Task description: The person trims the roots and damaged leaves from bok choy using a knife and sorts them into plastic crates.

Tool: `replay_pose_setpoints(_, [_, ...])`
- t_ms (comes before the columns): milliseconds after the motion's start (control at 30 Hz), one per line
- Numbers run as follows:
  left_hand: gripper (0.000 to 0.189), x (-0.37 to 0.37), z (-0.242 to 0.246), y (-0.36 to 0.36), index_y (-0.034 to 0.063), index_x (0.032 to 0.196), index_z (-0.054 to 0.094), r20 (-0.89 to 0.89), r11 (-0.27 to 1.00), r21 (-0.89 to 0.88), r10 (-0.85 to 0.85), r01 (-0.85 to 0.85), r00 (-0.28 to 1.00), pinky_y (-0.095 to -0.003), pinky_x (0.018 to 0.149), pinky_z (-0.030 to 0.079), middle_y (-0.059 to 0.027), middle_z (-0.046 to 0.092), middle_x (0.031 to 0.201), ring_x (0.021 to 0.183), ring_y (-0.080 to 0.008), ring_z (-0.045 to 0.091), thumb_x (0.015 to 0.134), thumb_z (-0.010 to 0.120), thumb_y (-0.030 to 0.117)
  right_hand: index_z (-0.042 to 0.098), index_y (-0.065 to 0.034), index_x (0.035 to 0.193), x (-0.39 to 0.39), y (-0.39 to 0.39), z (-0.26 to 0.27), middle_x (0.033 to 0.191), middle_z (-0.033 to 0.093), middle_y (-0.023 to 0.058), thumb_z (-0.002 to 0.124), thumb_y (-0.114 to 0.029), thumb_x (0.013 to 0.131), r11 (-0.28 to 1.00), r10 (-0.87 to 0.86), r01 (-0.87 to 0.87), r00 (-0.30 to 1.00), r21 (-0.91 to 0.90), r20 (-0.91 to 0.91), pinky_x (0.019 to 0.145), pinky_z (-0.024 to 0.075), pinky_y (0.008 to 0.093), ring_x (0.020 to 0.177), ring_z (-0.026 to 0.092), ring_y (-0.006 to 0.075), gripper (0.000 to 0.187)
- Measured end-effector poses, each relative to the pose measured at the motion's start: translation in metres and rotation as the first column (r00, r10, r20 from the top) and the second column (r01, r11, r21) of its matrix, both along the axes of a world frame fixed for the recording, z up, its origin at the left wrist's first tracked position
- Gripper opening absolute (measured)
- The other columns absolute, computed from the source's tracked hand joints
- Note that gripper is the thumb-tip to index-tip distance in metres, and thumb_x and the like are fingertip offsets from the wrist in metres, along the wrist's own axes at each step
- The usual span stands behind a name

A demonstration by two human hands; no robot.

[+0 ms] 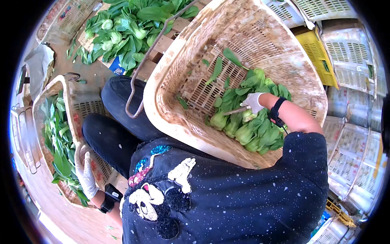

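Observation:
My right hand, in a white glove, reaches into a big stained plastic crate and grips a knife. The knife's blade points left, over heads of bok choy heaped on the crate's right side. One pale bok choy base lies directly under that hand; I cannot tell whether the fingers touch it. On the left, my gloved left hand grasps the rim of a second crate. Loose green leaves partly fill this second crate, and some fingers are hidden at the rim.
Bok choy is piled on cardboard and wooden slats ahead. A bent metal rod runs between that pile and the big crate. Stacked white crates and a yellow crate line the right. My knees sit between both crates.

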State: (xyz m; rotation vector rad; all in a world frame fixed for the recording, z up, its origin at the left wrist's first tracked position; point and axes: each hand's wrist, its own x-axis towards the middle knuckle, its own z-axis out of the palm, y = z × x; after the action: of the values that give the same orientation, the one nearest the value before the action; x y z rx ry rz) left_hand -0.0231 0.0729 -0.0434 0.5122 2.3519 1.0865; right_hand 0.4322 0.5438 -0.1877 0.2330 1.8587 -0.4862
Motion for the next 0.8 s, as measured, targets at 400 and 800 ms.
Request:
replay_pose_setpoints(400, [0.048, 0.010, 0.000, -0.005, 0.0055, 0.135, 0.043, 0.015, 0.999, -0.002, 0.048, -0.048, 0.999, -0.0316, 0.100, 0.036, -0.0145, 0.054, 0.122, 0.114, -0.0200, 0.050, 0.090, 0.057, 0.017, 0.058, -0.0140, 0.105, -0.019, 0.001, -0.013, 0.090, 0.065, 0.0123, 0.065, -0.012, 0.066, 0.997, 0.061, -0.060, 0.998, 0.043, -0.010, 0.069, 0.0473, 0.0427, 0.086, 0.062, 0.0336, 0.040])
replay_pose_setpoints(800, [0.047, 0.014, -0.009, -0.005, 0.0029, 0.134, 0.044, 0.043, 0.994, 0.075, 0.079, -0.082, 0.996, -0.0314, 0.099, 0.037, -0.0142, 0.054, 0.121, 0.111, -0.0194, 0.051, 0.090, 0.057, 0.015, 0.058, -0.0178, 0.122, 0.000, 0.017, -0.034, 0.109, 0.064, 0.0105, 0.059, -0.012, 0.070, 0.992, 0.125, -0.125, 0.984, -0.006, 0.125, 0.083, 0.0476, 0.0392, 0.099, 0.060, 0.0325, 0.052])
